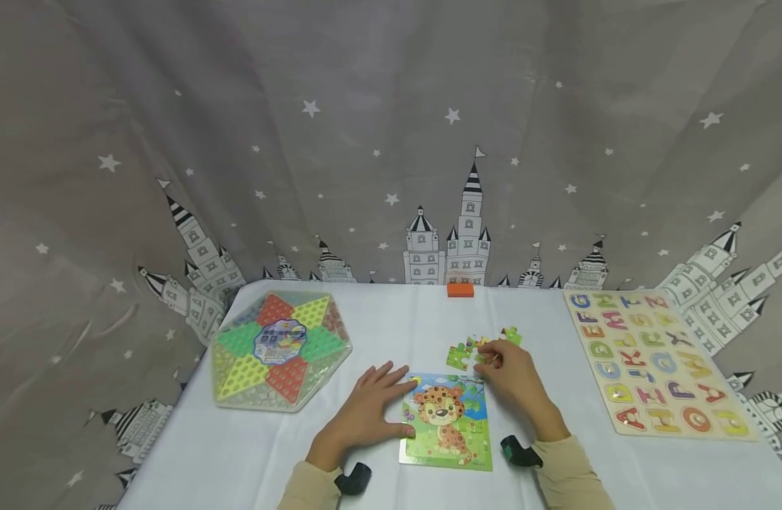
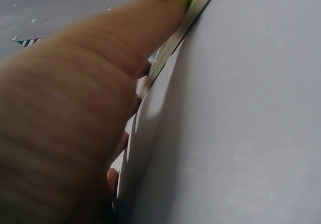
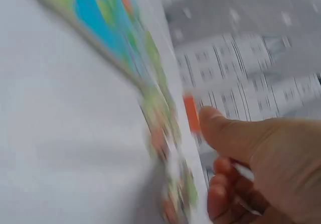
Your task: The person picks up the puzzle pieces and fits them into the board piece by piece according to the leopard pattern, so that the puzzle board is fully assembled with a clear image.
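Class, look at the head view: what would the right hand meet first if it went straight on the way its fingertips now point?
The right hand would probably first meet the green jigsaw piece just beyond its fingertips, though depth is unclear and it might pass over.

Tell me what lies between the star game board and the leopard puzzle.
In the head view: the left hand, over white cloth, overlapping the leopard puzzle.

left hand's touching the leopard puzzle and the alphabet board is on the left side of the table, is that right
No, the side is wrong: the head view shows the alphabet board on the right side of the table. The left hand is touching the leopard puzzle.
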`<state>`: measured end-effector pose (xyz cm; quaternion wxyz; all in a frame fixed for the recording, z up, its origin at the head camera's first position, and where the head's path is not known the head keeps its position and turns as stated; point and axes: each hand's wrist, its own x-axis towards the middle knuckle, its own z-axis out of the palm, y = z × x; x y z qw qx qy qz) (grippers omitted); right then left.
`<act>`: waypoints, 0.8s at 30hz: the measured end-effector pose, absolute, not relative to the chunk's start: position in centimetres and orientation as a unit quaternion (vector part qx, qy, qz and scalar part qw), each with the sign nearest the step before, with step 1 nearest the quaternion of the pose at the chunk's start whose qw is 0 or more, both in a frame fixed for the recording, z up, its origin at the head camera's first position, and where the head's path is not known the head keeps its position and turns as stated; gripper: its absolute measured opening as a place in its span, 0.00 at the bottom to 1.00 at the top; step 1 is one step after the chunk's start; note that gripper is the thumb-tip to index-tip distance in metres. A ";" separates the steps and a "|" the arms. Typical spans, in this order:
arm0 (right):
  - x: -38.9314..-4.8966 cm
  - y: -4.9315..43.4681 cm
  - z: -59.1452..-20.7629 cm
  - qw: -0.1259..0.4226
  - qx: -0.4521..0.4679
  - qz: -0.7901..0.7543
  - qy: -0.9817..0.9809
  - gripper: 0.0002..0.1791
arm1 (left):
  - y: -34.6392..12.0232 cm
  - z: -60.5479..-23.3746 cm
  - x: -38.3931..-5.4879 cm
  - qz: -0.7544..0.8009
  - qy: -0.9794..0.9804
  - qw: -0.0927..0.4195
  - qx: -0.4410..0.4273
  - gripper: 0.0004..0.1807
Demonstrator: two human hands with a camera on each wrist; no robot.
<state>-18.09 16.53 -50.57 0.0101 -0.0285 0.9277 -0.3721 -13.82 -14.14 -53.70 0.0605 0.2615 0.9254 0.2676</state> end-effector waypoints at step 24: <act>-23.2 21.6 -50.9 0.037 0.059 -0.370 0.926 0.22 | -14.0 -53.6 -13.8 0.259 0.929 0.065 0.256 0.47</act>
